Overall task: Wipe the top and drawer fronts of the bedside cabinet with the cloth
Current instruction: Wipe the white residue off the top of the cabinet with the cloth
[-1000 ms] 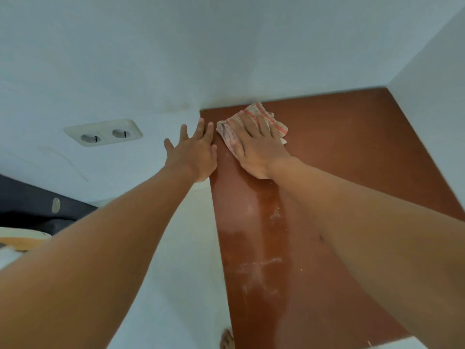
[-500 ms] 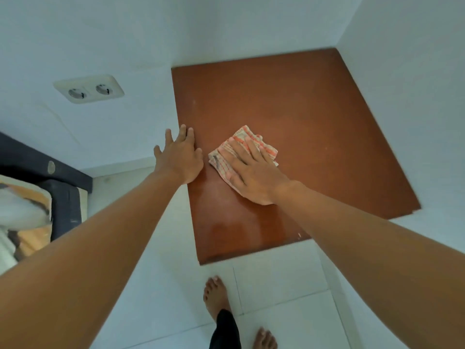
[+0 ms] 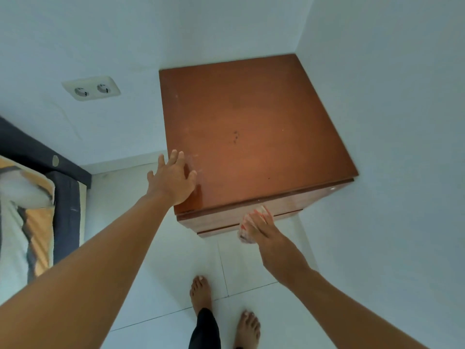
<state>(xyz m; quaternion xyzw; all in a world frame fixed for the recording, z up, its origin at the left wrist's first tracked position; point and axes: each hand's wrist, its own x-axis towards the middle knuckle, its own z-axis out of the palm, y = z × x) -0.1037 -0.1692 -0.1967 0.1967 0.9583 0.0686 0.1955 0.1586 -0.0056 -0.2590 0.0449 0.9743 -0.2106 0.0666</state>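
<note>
Against the corner of two white walls stands the bedside cabinet (image 3: 251, 137), a reddish-brown wooden box seen from above, its top bare apart from a few small dark specks near the middle and faint pale smears by the left edge. At that left front edge the left hand (image 3: 173, 182) lies palm down, its grip open and fingers spread flat, holding nothing; the fingertips reach onto the wood while the heel of the hand overhangs the side. Lower down, at the front, the right hand (image 3: 259, 227) presses the cloth (image 3: 247, 226) against the upper drawer front (image 3: 216, 219). The cloth is pale with red stripes, bunched under the fingers, and the grip is closed on it, with only the edges of the fabric showing past the fingers. It sits right of the drawer front's middle, over the dark gap to the drawer below.

On the left wall a white double socket (image 3: 91, 88) sits near the cabinet. A bed (image 3: 32, 205) with a dark frame and patterned bedding occupies the far left. Two bare feet (image 3: 201, 290) stand on the white tiled floor (image 3: 156, 285) below the cabinet.
</note>
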